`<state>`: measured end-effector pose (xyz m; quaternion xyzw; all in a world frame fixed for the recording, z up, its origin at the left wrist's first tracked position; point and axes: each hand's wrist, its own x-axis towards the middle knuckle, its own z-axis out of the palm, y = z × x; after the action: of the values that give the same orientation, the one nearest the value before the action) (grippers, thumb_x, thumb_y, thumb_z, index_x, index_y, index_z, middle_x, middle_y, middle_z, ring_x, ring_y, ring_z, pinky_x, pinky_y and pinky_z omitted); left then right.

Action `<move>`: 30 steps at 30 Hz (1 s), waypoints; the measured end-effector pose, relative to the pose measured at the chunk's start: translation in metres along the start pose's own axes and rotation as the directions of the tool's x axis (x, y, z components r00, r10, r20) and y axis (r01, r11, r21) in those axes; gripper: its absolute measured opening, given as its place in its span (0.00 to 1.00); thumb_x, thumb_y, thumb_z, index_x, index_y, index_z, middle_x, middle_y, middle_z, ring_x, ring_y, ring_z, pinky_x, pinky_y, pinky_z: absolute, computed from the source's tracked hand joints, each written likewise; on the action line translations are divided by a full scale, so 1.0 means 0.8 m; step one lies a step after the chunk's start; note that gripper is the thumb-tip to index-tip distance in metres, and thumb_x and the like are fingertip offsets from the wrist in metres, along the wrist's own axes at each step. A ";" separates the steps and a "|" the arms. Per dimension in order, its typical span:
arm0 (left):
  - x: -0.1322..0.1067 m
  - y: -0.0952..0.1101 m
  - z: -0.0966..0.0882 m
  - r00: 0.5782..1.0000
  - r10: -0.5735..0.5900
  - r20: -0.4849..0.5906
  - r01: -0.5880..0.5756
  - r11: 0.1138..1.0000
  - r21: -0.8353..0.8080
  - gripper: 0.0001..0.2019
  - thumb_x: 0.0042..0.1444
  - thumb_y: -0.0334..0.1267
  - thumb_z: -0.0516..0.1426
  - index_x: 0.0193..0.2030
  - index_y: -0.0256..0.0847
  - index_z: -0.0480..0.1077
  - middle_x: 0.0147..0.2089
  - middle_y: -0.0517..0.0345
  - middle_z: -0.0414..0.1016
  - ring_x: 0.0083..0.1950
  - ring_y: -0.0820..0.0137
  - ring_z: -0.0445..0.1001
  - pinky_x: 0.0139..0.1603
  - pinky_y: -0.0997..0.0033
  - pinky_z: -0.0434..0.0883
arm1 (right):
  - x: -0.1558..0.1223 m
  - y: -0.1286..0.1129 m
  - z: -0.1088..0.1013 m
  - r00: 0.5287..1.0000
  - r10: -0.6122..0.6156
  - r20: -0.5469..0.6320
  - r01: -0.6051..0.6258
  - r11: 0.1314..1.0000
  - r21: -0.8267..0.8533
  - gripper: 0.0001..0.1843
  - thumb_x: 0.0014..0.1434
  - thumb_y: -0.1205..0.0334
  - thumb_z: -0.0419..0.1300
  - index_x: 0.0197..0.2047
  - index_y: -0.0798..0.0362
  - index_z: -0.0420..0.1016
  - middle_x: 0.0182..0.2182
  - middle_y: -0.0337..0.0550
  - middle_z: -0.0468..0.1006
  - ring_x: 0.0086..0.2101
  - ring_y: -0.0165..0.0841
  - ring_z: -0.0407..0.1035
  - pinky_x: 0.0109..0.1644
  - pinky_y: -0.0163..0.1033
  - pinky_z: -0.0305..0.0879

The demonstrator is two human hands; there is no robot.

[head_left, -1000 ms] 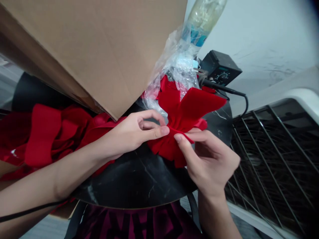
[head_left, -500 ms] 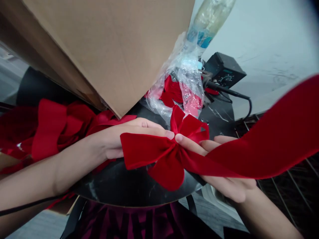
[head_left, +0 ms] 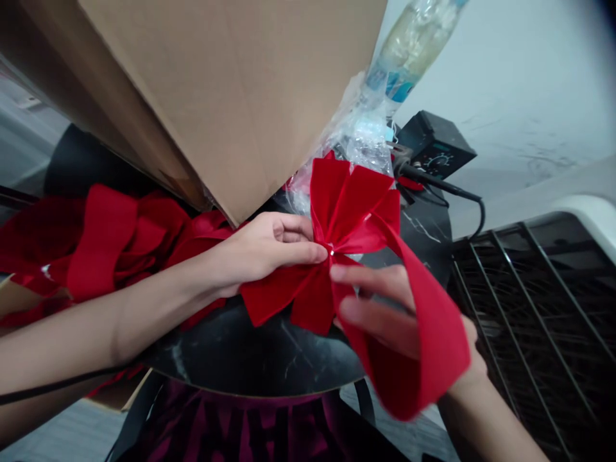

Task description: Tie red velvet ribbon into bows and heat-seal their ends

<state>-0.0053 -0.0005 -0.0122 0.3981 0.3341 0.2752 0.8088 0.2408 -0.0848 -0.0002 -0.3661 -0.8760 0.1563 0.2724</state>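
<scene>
A red velvet bow [head_left: 337,237] sits at the middle of the view, just above the edge of a round black table [head_left: 250,350], not resting flat on it — held up by both hands. Its pinched centre, with a tiny shiny glint, is right at the fingertips. The loops fan out on a long axis running from upper right, toward a clear plastic bag [head_left: 370,138], to lower left, toward the table. A long ribbon tail [head_left: 436,333] leaves the centre, arcs right and down, and drapes around the right hand [head_left: 385,308]. The left hand [head_left: 267,250] has a closed grip, fingers curled and thumb pressed on the bow's centre. The right hand's grip is looser, fingers extended with tips on the lower loop — can't tell if they're actually pinching. A heap of red ribbon [head_left: 108,240] lies left of the left forearm. Above are a cardboard box [head_left: 206,83] and a plastic bottle [head_left: 409,45]; its blue label is too blurred to read. A black control unit with a dial [head_left: 436,144] sits beyond the bow, its small markings unreadable. A dark metal grille [head_left: 534,321] fills the lower right.
</scene>
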 end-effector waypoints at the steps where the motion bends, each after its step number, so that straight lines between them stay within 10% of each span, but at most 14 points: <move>1: 0.000 0.000 0.001 1.000 0.010 -0.022 -0.010 0.999 -0.030 0.11 0.50 0.33 0.72 0.37 0.36 0.77 0.35 0.56 0.84 0.37 0.68 0.84 0.43 0.71 0.80 | -0.002 -0.010 0.000 0.999 -0.036 0.007 0.036 0.999 0.028 0.16 0.73 0.60 0.55 0.61 0.52 0.74 0.51 0.47 0.85 0.46 0.35 0.81 0.50 0.40 0.81; 7: -0.003 -0.003 0.014 1.000 -0.021 -0.001 0.020 0.968 -0.251 0.03 0.59 0.30 0.63 0.38 0.38 0.72 0.37 0.53 0.86 0.38 0.63 0.87 0.43 0.66 0.83 | -0.014 -0.044 0.013 0.956 -0.272 0.108 0.292 0.909 -0.298 0.21 0.72 0.73 0.48 0.60 0.65 0.78 0.61 0.56 0.79 0.59 0.40 0.77 0.61 0.40 0.78; 15: -0.003 -0.008 0.016 0.997 -0.066 0.035 0.072 0.971 -0.230 0.05 0.65 0.33 0.64 0.39 0.39 0.72 0.34 0.54 0.86 0.34 0.71 0.86 0.37 0.78 0.81 | -0.001 -0.065 -0.007 0.951 -0.138 0.278 0.226 0.922 -0.316 0.24 0.77 0.69 0.44 0.63 0.59 0.77 0.65 0.51 0.76 0.59 0.35 0.77 0.58 0.36 0.79; 19: -0.004 -0.004 0.015 0.997 -0.071 0.007 0.071 0.977 -0.202 0.03 0.67 0.33 0.63 0.44 0.37 0.73 0.34 0.49 0.87 0.33 0.71 0.85 0.36 0.78 0.81 | -0.008 -0.061 -0.036 1.000 0.008 0.005 -0.005 0.912 -0.410 0.22 0.72 0.68 0.58 0.67 0.50 0.75 0.64 0.45 0.77 0.52 0.34 0.80 0.50 0.35 0.81; 25: -0.003 -0.009 0.013 0.998 -0.063 -0.001 0.062 0.985 -0.163 0.15 0.63 0.33 0.67 0.52 0.43 0.67 0.32 0.57 0.84 0.32 0.68 0.85 0.39 0.69 0.84 | 0.005 -0.009 -0.003 0.965 -0.121 -0.233 -0.001 0.887 -0.462 0.27 0.63 0.72 0.69 0.64 0.49 0.77 0.57 0.48 0.80 0.46 0.38 0.80 0.47 0.42 0.80; 30: -0.001 -0.013 0.009 0.998 -0.069 0.013 0.070 0.985 -0.160 0.14 0.64 0.36 0.66 0.47 0.45 0.64 0.33 0.58 0.84 0.34 0.67 0.86 0.41 0.67 0.84 | 0.019 0.001 -0.004 0.973 -0.217 -0.083 0.149 0.855 -0.497 0.22 0.62 0.73 0.70 0.59 0.51 0.80 0.54 0.51 0.83 0.40 0.38 0.79 0.38 0.44 0.75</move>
<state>0.0017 -0.0101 -0.0170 0.3210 0.3215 0.2712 0.8486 0.2343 -0.0730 0.0076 -0.3475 -0.8972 -0.1215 0.2440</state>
